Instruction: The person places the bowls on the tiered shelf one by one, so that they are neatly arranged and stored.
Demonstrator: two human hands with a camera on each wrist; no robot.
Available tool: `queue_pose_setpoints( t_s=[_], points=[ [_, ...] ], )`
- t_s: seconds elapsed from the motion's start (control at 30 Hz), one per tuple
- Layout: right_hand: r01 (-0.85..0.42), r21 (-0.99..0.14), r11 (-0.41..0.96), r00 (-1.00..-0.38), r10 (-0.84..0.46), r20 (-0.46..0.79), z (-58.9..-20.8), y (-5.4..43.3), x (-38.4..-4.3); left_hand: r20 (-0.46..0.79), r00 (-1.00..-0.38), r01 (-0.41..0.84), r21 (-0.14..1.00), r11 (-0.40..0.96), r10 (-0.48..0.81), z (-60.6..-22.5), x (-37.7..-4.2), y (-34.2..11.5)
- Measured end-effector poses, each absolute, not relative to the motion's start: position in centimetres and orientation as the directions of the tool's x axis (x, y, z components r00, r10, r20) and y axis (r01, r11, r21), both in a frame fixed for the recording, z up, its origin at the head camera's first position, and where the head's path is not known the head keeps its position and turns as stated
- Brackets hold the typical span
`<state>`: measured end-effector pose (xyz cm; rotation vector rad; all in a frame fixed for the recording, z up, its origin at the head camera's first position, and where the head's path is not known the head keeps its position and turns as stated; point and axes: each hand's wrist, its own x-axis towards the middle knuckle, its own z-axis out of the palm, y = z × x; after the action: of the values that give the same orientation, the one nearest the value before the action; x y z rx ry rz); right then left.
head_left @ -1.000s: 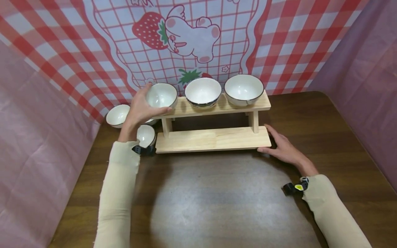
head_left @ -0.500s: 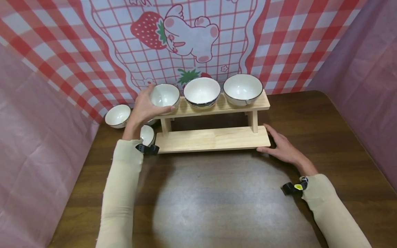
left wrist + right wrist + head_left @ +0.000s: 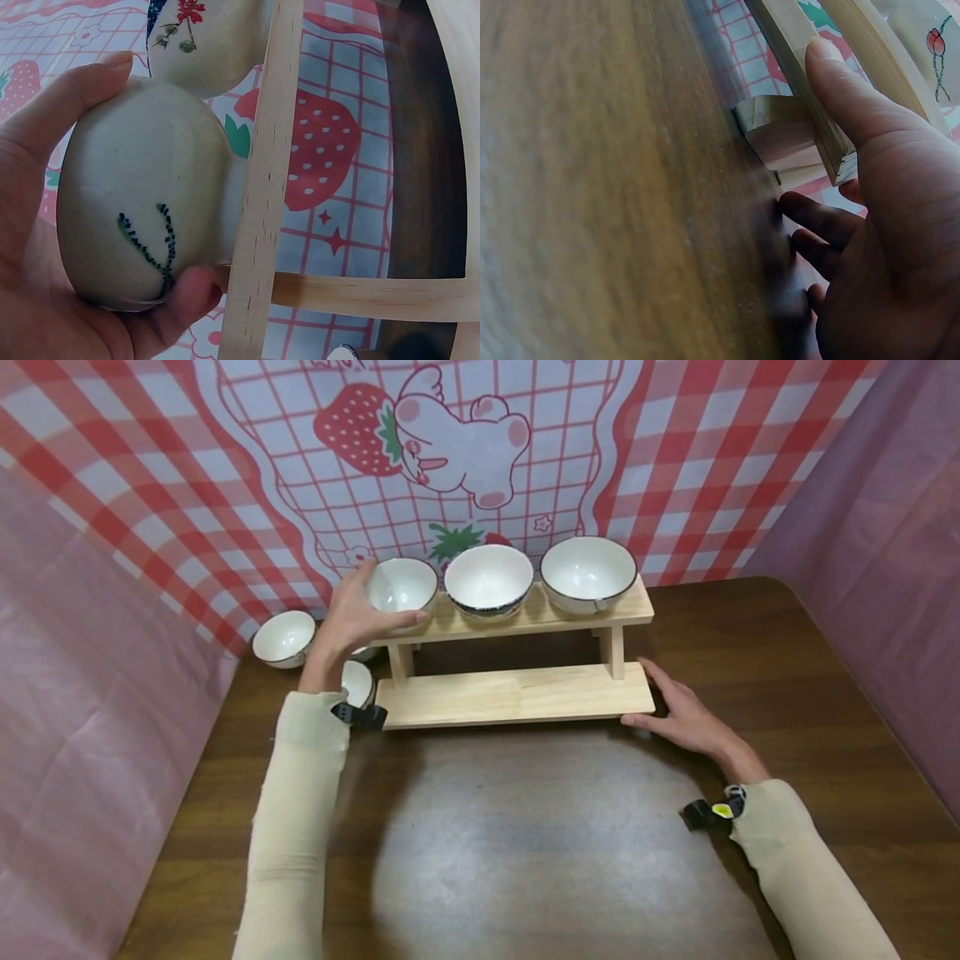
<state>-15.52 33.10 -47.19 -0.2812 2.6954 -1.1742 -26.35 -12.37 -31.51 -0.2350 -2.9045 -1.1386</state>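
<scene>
My left hand grips a white bowl with a dark rim at the left end of the wooden stand's upper shelf. The left wrist view shows its thumb and fingers spread around this bowl, which bears a dark sprig pattern and sits at the shelf edge. To the right on that shelf stand a middle bowl, patterned outside, and a larger dark-rimmed bowl. My right hand holds the lower shelf's right end, its thumb along the front edge and fingers curled behind.
Left of the stand, a small white bowl and another bowl rest on the brown table; a further one is mostly hidden behind my left wrist. A red-and-white checked cloth hangs close behind the stand, pink cloth at both sides.
My left hand has shifted the bowl slightly right along the upper shelf, nearer the middle bowl, then almost stopped. My right hand has stayed at the stand's end.
</scene>
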Motion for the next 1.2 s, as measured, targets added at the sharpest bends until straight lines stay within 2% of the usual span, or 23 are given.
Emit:
queue_pose_setpoints(
  t_s=[0.27,0.67,0.93,1.2],
  points=[
    [-0.094,-0.735,0.671,-0.964,-0.246,-0.101,-47.1,33.0,-15.6,0.016,-0.989,0.121,0.636,0.762,0.144,-31.2,-26.2,-12.6],
    [-0.081,-0.728,0.681,-0.964,-0.239,-0.116,-46.9,32.9,-15.5,0.074,-0.989,0.141,0.693,0.707,0.125,-30.0,-24.7,-13.9],
    [-0.079,-0.726,0.683,-0.963,-0.24,-0.12,-46.8,32.9,-15.6,0.151,-0.985,0.17,0.72,0.673,0.087,-29.5,-22.7,-16.7],
    [-0.073,-0.73,0.68,-0.963,-0.239,-0.127,-46.8,33.0,-15.5,0.143,-0.988,0.137,0.714,0.687,0.048,-30.2,-21.5,-19.5]
  ],
)
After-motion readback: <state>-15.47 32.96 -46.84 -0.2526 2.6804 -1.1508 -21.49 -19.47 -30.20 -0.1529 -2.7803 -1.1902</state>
